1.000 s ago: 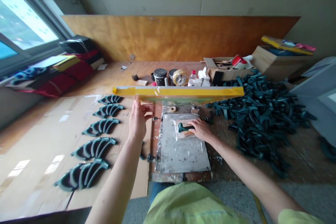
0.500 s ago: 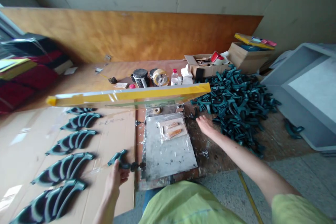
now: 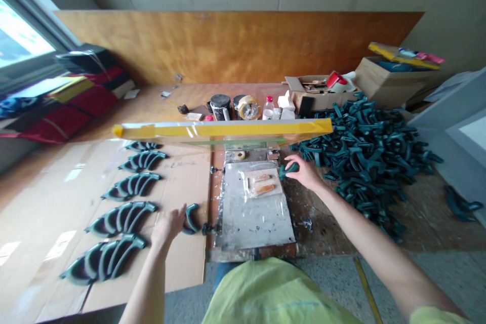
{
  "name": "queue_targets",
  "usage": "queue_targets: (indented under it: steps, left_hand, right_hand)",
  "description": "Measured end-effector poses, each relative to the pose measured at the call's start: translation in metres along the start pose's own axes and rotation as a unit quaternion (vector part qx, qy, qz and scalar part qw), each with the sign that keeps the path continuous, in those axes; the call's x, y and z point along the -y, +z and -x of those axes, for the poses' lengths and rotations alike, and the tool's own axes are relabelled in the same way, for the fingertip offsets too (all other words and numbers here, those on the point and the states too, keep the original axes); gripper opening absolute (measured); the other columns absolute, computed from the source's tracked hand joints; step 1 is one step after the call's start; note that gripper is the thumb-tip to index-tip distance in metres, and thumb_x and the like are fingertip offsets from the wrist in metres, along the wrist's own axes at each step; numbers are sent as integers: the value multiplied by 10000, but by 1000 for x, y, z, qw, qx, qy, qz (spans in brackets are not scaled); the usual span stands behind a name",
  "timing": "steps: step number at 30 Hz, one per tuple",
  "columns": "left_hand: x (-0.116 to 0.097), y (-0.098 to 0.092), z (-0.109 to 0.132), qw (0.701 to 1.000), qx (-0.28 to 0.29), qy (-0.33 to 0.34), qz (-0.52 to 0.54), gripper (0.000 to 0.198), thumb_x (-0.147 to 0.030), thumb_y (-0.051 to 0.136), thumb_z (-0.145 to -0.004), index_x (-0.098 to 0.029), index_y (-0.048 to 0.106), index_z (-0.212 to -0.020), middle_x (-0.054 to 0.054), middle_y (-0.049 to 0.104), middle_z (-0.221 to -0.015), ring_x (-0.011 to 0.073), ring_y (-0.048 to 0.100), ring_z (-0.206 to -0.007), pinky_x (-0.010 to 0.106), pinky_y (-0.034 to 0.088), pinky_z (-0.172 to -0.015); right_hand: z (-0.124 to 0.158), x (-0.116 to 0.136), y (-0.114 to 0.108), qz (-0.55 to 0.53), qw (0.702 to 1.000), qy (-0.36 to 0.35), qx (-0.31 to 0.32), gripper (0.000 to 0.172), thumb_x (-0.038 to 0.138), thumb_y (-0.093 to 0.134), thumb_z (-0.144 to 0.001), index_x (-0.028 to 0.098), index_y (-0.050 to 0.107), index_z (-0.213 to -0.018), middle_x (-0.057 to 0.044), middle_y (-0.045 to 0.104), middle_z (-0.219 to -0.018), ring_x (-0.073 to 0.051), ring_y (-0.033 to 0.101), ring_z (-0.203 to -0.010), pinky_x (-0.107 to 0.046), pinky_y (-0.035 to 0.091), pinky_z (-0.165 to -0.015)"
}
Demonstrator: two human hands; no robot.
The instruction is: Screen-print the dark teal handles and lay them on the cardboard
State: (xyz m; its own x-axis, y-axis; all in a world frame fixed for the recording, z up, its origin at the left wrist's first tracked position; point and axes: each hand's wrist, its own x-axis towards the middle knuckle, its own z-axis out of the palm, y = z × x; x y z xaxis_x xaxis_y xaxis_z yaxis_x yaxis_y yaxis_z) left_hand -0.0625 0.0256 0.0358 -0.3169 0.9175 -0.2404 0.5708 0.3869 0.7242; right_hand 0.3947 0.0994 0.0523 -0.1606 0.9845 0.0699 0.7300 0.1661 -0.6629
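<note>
My left hand (image 3: 169,224) rests on the cardboard sheet (image 3: 49,197), fingers closed on a curved dark green plastic piece (image 3: 191,217) beside the metal printing plate (image 3: 256,215). My right hand (image 3: 304,172) is at the plate's far right corner, pinching another green piece (image 3: 288,168) at the edge of the big pile of green pieces (image 3: 364,152). A raised screen frame taped in yellow (image 3: 224,130) hangs over the plate's far end. A small jig under plastic film (image 3: 261,185) lies on the plate.
Several rows of nested green pieces (image 3: 121,215) lie on the cardboard to the left. Ink cans, a tape roll (image 3: 248,107) and a bottle stand behind the frame. Cardboard boxes (image 3: 387,81) sit at the back right, and a grey panel (image 3: 455,126) at the far right.
My left hand came down from the frame with a green piece and set it on the cardboard. My right hand left the jig, reached to the pile and came back gripping a piece.
</note>
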Motion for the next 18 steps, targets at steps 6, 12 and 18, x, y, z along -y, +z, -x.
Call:
queue_targets:
  steps: [6,12,18]
  left_hand:
    - [-130,-3,-20,944,-54,151,289,515,-652,432,-851,-190,600,-1008,-15,576,-561,123,497,-438,214,411,-474]
    - [-187,-11,-14,903,-82,193,375,474,-557,392,-902,-169,597,-723,-4,561,-492,90,466,-380,194,375,-406]
    - [-152,-8,16,917,-59,144,368,493,-620,491,-844,-165,681,-848,44,681,-678,155,611,-581,245,493,-523]
  right_hand:
    - [-15,36,70,-83,988,-119,52,178,85,706,-704,191,726,-846,-32,692,-908,-180,628,-872,-336,473,-857]
    - [-2,30,77,65,980,-182,45,176,142,645,-830,207,733,-967,-57,679,-969,-201,558,-972,-372,444,-923]
    - [9,49,50,-177,973,141,46,205,89,559,-852,95,711,-714,-38,698,-767,-124,612,-745,-250,546,-721]
